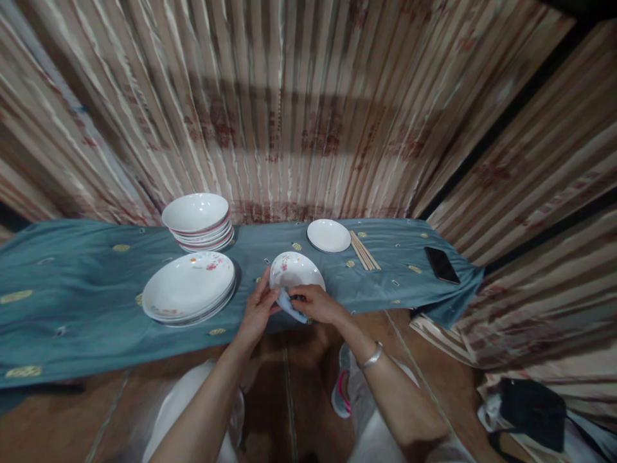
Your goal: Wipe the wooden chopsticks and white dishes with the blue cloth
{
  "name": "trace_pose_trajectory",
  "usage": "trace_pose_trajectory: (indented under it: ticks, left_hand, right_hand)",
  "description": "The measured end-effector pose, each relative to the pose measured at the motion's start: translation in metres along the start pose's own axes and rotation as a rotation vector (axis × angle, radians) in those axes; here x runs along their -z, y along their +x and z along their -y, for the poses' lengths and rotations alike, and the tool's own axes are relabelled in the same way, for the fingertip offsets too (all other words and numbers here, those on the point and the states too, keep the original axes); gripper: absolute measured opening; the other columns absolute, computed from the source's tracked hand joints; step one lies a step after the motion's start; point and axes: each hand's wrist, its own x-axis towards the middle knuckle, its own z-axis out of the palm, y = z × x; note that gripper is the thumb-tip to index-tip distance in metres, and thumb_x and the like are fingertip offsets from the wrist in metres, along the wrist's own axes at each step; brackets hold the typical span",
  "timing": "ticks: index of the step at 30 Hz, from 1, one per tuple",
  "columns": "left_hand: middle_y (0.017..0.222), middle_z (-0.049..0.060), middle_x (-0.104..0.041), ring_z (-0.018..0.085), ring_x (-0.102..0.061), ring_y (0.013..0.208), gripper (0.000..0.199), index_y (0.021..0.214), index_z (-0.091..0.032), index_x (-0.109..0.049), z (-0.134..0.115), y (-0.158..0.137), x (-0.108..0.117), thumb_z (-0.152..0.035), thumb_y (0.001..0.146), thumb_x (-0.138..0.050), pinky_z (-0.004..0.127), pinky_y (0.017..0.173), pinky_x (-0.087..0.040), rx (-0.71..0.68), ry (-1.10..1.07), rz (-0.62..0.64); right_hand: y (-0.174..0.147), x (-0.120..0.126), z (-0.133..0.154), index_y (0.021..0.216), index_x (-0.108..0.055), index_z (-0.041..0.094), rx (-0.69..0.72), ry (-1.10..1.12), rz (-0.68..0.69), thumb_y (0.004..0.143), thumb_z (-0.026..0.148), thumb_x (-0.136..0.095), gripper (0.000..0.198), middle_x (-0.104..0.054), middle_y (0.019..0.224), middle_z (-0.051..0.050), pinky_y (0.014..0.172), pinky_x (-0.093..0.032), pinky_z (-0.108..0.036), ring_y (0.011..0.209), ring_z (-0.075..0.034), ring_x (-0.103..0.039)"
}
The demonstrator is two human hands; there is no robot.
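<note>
A white bowl (303, 270) with small red flowers inside is tilted at the front edge of the cloth-covered table. My left hand (260, 302) grips its left side, thumb along the rim. In my right hand (313, 302) is a light blue cloth (290, 307), pressed against the near rim of the bowl; the fingertips are partly hidden. Left of the bowl lies a stack of large white plates (190, 283) with a floral print. Behind them stands a stack of white bowls (196, 215) with red bands.
A small white plate (329, 235) sits behind the bowl, with several wooden chopsticks (365, 251) beside it. Farther right lies a black phone (441, 264) on the blue tablecloth (87, 283). Pleated curtains (289, 116) hang behind the table. A black bag (533, 411) is at lower right.
</note>
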Motion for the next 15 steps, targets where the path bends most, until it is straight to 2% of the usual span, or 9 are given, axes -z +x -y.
trace_pose_trajectory:
  ticks: [3,10,15]
  left_hand:
    - [0.101,0.004,-0.069,0.018,-0.065,0.083,0.082,0.138,-0.03,-0.043,0.001,0.001,0.001,-0.037,0.064,-0.077,0.03,0.07,-0.056,-0.001,-0.008,-0.001]
    - [0.128,0.005,-0.059,0.021,-0.064,0.096,0.071,0.134,-0.034,-0.048,0.007,0.006,0.005,-0.043,0.068,-0.072,0.03,0.069,-0.056,-0.021,0.027,-0.003]
    - [0.123,0.006,-0.062,0.021,-0.065,0.093,0.074,0.136,-0.033,-0.044,0.007,0.006,0.005,-0.044,0.069,-0.072,0.031,0.069,-0.057,-0.015,0.045,-0.002]
  right_hand:
    - [0.007,-0.004,0.002,0.085,-0.067,0.016,0.02,0.06,-0.05,0.075,0.011,-0.05,0.021,-0.064,0.076,0.0,0.066,-0.039,-0.021,0.072,-0.013,-0.055]
    - [0.024,-0.016,-0.001,0.091,-0.066,0.018,0.103,0.098,-0.228,0.073,0.011,-0.049,0.025,-0.066,0.095,-0.004,0.082,-0.043,-0.026,0.09,-0.017,-0.059]
    - [0.04,-0.019,-0.004,0.093,-0.064,0.018,0.103,0.048,-0.328,0.075,0.009,-0.046,0.027,-0.065,0.1,-0.004,0.087,-0.044,-0.029,0.094,-0.017,-0.058]
